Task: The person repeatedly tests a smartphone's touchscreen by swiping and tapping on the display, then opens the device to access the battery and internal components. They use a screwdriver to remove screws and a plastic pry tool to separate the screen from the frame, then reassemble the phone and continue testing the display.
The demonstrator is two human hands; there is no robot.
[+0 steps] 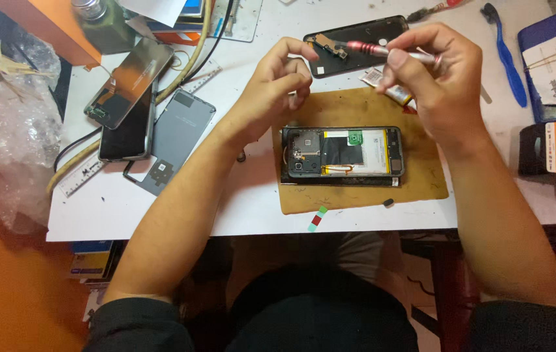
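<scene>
Overhead, right hand (441, 85) grips screwdriver (389, 52); left hand (275, 85) curled empty above opened phone (342, 153).

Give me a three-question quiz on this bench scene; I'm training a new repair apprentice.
1. True or false: the opened phone lies on the brown mat.
2. Which hand holds the red-tipped screwdriver?
3. The blue brush lies: A) on the mat B) on the white table, on the right-hand side C) in the left hand.

Key: 1 true; 2 the right hand; 3 B.
</scene>
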